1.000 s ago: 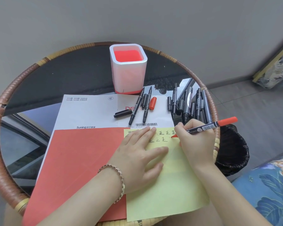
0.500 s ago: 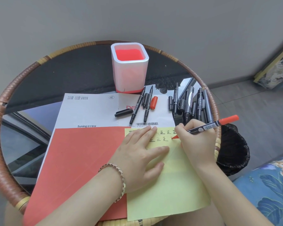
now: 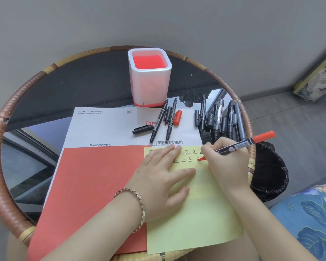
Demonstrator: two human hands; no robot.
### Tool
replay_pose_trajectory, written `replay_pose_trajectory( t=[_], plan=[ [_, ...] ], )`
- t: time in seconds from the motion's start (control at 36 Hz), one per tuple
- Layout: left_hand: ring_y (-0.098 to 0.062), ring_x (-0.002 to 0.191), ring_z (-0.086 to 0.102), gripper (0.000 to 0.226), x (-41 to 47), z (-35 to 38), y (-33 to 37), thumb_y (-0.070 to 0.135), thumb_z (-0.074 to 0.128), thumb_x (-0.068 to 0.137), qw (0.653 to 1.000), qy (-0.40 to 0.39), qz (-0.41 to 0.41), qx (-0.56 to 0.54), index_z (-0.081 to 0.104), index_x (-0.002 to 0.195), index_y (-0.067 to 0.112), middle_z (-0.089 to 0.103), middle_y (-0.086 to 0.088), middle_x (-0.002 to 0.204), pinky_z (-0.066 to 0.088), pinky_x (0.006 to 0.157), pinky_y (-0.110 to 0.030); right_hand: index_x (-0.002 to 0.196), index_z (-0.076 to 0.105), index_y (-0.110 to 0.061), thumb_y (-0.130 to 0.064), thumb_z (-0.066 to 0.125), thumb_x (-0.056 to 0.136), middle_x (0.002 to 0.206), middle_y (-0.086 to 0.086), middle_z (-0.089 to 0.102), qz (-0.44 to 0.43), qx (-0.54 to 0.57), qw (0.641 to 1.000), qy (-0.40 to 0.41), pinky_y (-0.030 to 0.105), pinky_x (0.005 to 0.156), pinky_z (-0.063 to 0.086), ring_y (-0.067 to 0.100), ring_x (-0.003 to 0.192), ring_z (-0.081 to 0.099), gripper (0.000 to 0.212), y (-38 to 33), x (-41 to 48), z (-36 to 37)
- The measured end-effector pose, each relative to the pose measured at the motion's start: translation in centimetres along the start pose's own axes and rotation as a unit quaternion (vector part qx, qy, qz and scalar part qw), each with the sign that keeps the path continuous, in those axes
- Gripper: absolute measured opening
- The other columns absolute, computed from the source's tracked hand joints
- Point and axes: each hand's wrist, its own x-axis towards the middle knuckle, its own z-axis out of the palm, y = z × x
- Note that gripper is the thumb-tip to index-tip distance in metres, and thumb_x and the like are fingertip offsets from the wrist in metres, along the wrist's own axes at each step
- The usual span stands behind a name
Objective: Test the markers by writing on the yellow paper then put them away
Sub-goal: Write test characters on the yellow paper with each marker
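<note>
The yellow paper (image 3: 194, 219) lies at the table's near right, with two rows of written characters near its top. My left hand (image 3: 164, 178) presses flat on it, fingers spread. My right hand (image 3: 227, 162) grips a red marker (image 3: 241, 146), its red tip touching the paper at the end of the second row. Two uncapped black markers (image 3: 159, 121) lie beside loose caps, one of them a red cap (image 3: 177, 117), on a white sheet. A pile of black markers (image 3: 219, 117) sits at the right rim. The white pen holder with a red inside (image 3: 150, 78) stands at the back.
A red sheet (image 3: 94, 189) and a white printed sheet (image 3: 104, 127) lie under the yellow paper on the round glass table with its wicker rim (image 3: 0, 140). A black-lined bin (image 3: 269, 170) stands right of the table. A floral cushion (image 3: 309, 219) is at the near right.
The red marker's tip has moved slightly down and left on the second row, adding strokes of a new character. My left hand stays pressed in place.
</note>
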Motion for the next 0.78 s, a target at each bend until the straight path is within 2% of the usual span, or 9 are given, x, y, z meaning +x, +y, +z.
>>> replay_pose_trajectory(
  t=[0.17,0.42,0.53,0.64,0.72,0.78],
  plan=[
    [-0.026,0.124,0.041,0.037,0.0,0.1,-0.1,0.046,0.044,0.078,1.0,0.002,0.0,-0.002,0.061,0.11,0.037,0.052,-0.013,0.133,0.023,0.102,-0.036,0.043,0.045,-0.009,0.002,0.063,0.071,0.033,-0.011,0.045,0.001,0.003,1.0,-0.018,0.009,0.044,0.031,0.002,0.036,0.043,0.035,-0.3,-0.2,0.1],
    [-0.028,0.123,0.048,0.038,0.0,0.0,0.0,0.045,0.044,0.078,1.0,-0.001,-0.001,0.002,0.064,0.109,0.035,0.054,-0.014,0.131,0.023,0.102,-0.035,0.044,0.041,-0.007,0.005,0.06,0.071,0.032,-0.01,0.041,0.021,-0.013,1.0,0.019,0.009,0.041,0.029,0.002,0.036,0.042,0.035,-0.8,-0.2,-0.4],
    [-0.028,0.123,0.048,0.038,0.0,0.0,0.0,0.045,0.044,0.078,1.0,-0.003,0.0,-0.001,0.064,0.109,0.035,0.053,-0.014,0.132,0.025,0.101,-0.036,0.048,0.042,-0.008,-0.004,0.062,0.077,0.033,-0.007,0.039,0.045,0.038,0.997,0.05,0.01,0.04,0.028,0.006,0.036,0.036,0.036,-0.4,0.2,-0.5],
    [-0.027,0.124,0.046,0.038,0.0,0.0,-0.1,0.045,0.044,0.078,1.0,-0.001,0.0,-0.002,0.064,0.11,0.035,0.053,-0.014,0.133,0.025,0.102,-0.037,0.059,0.044,-0.016,-0.016,0.067,0.081,0.038,-0.01,0.048,0.044,0.106,0.992,0.053,0.013,0.041,0.033,0.005,0.036,0.04,0.032,-0.7,0.2,-0.6],
    [-0.028,0.123,0.047,0.038,0.0,0.1,-0.1,0.045,0.045,0.078,1.0,0.001,0.002,-0.003,0.064,0.109,0.035,0.053,-0.014,0.132,0.025,0.101,-0.037,0.064,0.049,-0.02,-0.017,0.069,0.08,0.049,-0.015,0.055,0.001,0.093,0.996,0.009,0.008,0.048,0.035,-0.001,0.046,0.048,0.025,-1.3,0.6,-0.8],
    [-0.027,0.124,0.045,0.038,0.0,0.0,-0.1,0.045,0.044,0.078,1.0,0.004,0.004,-0.001,0.064,0.109,0.035,0.053,-0.014,0.132,0.025,0.101,-0.036,0.079,0.059,-0.022,-0.018,0.067,0.081,0.067,-0.015,0.061,-0.032,0.044,0.997,-0.055,0.006,0.058,0.041,-0.003,0.063,0.056,0.009,-1.8,1.1,-1.1]
  ],
)
